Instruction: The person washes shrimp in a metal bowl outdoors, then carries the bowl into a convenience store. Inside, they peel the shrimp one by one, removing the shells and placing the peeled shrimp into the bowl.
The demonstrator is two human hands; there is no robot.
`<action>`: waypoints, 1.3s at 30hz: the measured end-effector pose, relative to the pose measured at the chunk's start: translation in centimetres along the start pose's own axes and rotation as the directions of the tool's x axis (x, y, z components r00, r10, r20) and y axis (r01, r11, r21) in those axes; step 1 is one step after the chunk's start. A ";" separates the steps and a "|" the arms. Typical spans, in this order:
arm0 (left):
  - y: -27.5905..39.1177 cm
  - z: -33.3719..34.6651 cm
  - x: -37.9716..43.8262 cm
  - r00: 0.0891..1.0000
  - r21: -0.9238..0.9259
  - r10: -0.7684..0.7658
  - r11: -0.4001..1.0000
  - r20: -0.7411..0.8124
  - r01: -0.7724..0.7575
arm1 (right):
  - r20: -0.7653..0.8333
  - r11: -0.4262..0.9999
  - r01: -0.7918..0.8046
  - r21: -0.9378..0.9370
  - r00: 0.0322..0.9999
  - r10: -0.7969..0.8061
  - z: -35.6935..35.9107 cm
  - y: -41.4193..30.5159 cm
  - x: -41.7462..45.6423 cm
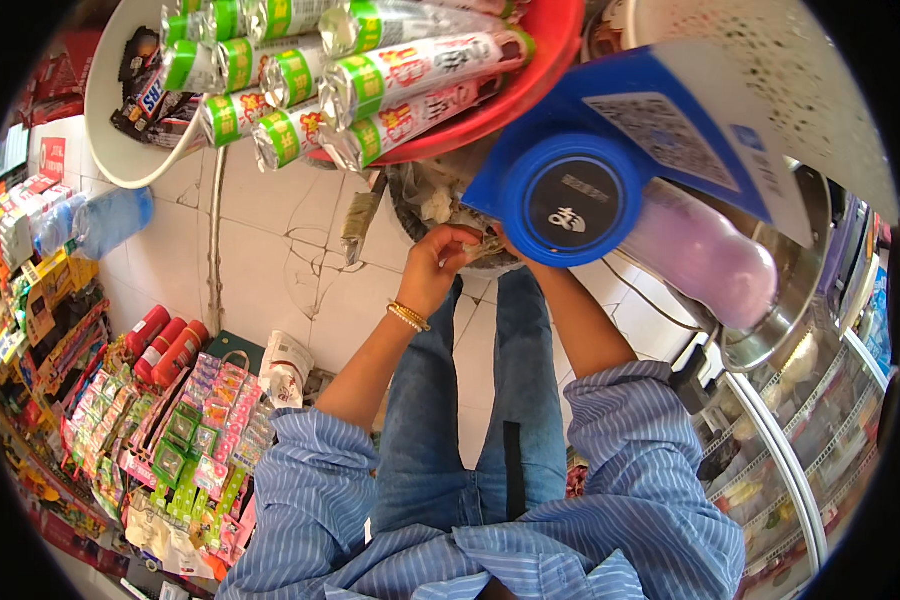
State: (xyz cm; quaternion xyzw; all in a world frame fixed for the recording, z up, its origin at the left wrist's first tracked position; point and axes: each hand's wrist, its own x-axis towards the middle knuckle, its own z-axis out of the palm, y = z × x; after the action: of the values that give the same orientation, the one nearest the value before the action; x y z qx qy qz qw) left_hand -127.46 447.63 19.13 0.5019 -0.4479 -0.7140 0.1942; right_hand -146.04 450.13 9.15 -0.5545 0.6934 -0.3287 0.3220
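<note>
My left hand (436, 264) pinches a thin, crumpled translucent piece (484, 247), perhaps plastic film, between thumb and fingers. Most of my right hand (511, 246) is hidden behind a round blue stand (576, 201); its visible edge is beside the same piece, and its grip cannot be made out. Both hands are over the near side of a dark round bin (405, 214) lined with plastic, with pale crumpled waste inside. Below them are my legs in blue jeans.
A red basin (562, 45) of wrapped sausages overhangs the bin, beside a white bowl (97, 127) of candy bars. A pink-purple bottle (709, 259) and metal pot (765, 349) stand right. Packaged goods (202, 427) fill the left; a glass-fronted case (795, 420) is at lower right.
</note>
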 end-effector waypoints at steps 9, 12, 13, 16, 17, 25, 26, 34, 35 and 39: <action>8.6 2.5 -7.1 0.996 -0.339 0.088 0.937 -0.011 -0.086 | 0.160 0.968 -0.187 -0.167 0.964 0.214 -1.2 -5.5 -2.3; 14.7 3.4 -11.0 0.987 -0.298 0.158 0.944 0.020 -0.145 | -0.044 1.000 0.012 0.016 0.999 -0.012 -4.1 -11.9 -4.4; 16.7 3.7 -12.1 0.977 -0.292 0.214 0.935 0.011 -0.202 | 0.006 0.996 0.002 0.087 1.000 -0.002 -6.4 -15.3 -4.9; 22.4 6.1 -14.3 0.910 -0.309 0.414 0.867 0.011 -0.390 | 0.022 0.973 0.012 0.230 1.000 -0.018 -15.2 -24.9 -5.4; 23.7 7.1 -14.3 0.894 -0.259 0.447 0.867 0.030 -0.425 | -0.014 0.968 0.082 0.237 0.997 -0.081 -17.7 -26.8 -5.8; 27.5 20.3 -4.1 0.898 0.334 0.416 0.834 0.141 -0.439 | -0.184 0.979 -0.012 -0.205 0.983 -0.026 -34.0 -21.1 -5.1; 26.4 21.3 -1.9 0.899 0.393 0.424 0.813 0.108 -0.430 | -0.140 0.956 -0.025 -0.293 0.990 -0.017 -34.7 -19.5 -4.5; 23.4 21.6 2.0 0.905 0.590 0.424 0.725 0.023 -0.355 | 0.580 0.699 0.202 -0.686 0.732 0.358 -35.0 -15.3 2.4; 23.8 21.8 0.8 0.905 0.577 0.426 0.735 0.014 -0.355 | 0.632 0.707 0.249 -0.662 0.693 0.348 -34.8 -14.8 2.3; 24.6 21.9 -2.8 0.942 0.718 0.316 0.630 0.111 -0.295 | 0.824 0.757 0.385 -0.528 0.449 0.346 -33.5 -14.8 3.7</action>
State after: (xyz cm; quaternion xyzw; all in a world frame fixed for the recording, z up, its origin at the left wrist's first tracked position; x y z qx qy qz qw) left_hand -150.06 446.55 43.28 0.4633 -0.7691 -0.4281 0.1033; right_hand -165.63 447.28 40.20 -0.7240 0.4772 0.2732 0.4165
